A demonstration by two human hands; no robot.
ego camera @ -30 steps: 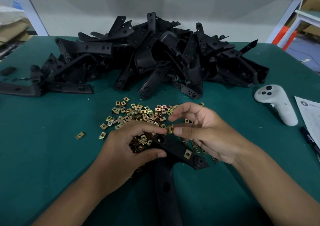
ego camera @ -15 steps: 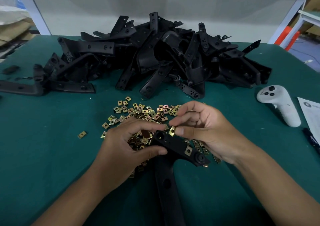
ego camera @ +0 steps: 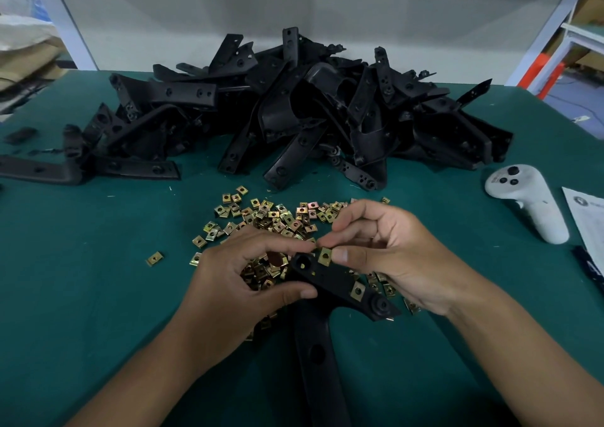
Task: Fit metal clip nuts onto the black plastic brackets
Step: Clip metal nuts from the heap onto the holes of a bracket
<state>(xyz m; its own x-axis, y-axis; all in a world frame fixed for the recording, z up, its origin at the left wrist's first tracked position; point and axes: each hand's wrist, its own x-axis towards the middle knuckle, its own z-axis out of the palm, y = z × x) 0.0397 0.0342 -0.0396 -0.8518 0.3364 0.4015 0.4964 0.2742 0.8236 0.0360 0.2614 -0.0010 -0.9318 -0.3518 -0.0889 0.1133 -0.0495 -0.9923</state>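
A black plastic bracket (ego camera: pixel 330 279) lies across the middle of the green table, its long arm running toward me. My left hand (ego camera: pixel 235 282) grips its head end between thumb and fingers. My right hand (ego camera: pixel 389 256) pinches a brass clip nut (ego camera: pixel 324 256) against the bracket's upper edge. Another clip nut (ego camera: pixel 358 291) sits fitted on the bracket further right. A scatter of loose clip nuts (ego camera: pixel 271 214) lies just behind and under my hands.
A big heap of black brackets (ego camera: pixel 294 109) fills the back of the table (ego camera: pixel 81 279). A white controller (ego camera: pixel 529 201) lies at the right, with a paper sheet (ego camera: pixel 588 217) beyond it. One stray nut (ego camera: pixel 153 258) sits at the left.
My right hand has brought the clip nut down against the bracket's upper edge. The left hand keeps its grip on the bracket.
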